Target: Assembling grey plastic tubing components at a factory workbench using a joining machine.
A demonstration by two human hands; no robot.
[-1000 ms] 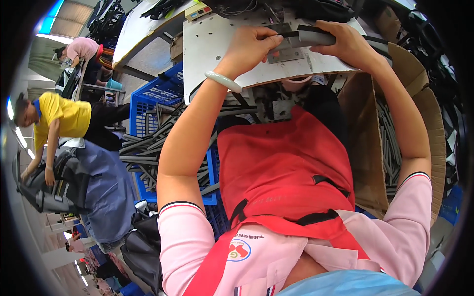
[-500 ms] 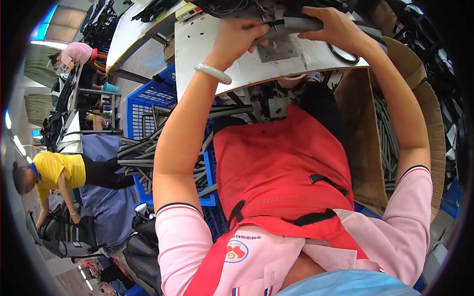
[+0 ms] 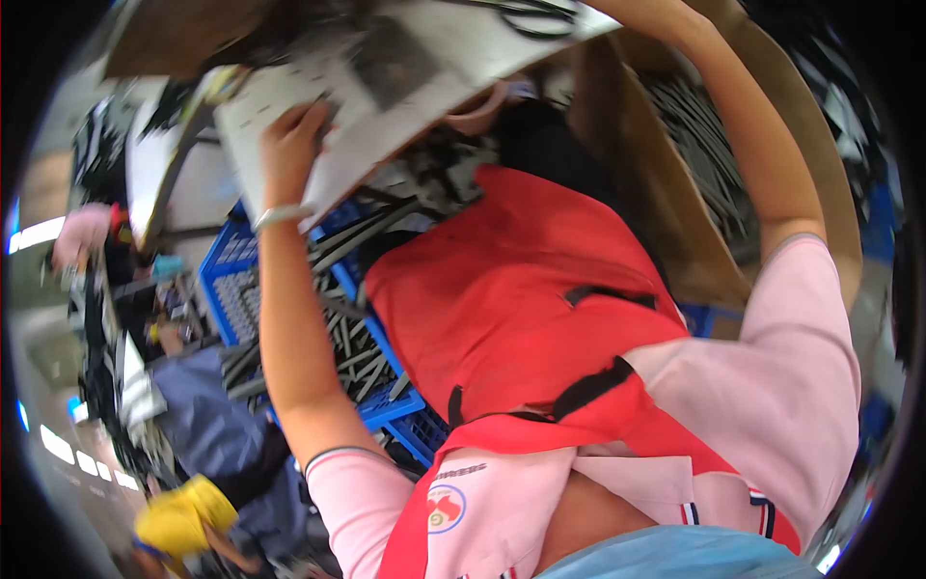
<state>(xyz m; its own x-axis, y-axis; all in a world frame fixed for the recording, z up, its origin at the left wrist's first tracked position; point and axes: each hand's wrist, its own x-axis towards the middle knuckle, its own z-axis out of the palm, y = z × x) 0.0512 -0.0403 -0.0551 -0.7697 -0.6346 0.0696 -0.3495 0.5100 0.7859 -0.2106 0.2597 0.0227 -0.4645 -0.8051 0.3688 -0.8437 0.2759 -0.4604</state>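
My left hand (image 3: 292, 145) is over the near left part of a white work table (image 3: 463, 48). Its fingers are closed and blurred, with a small dark thing at their tips that I cannot make out. Only my right forearm (image 3: 719, 87) shows; the hand lies beyond the top edge, so its fingers and anything in them are hidden. A dark metal plate (image 3: 391, 63) is set in the tabletop, right of my left hand. What looks like black-handled scissors (image 3: 535, 17) rests near the table's right end.
Long grey strips fill a blue plastic basket (image 3: 391, 410) beside my left arm. More grey strips (image 3: 704, 145) stand in an open cardboard box (image 3: 666, 212) at the right. At the far left are a person in yellow (image 3: 183, 511) and one in pink (image 3: 82, 236).
The view has turned, shifting the table up and left. Both hands held a grey padded strip over the plate; now my hands are apart, the right out of view, and that strip is not visible.
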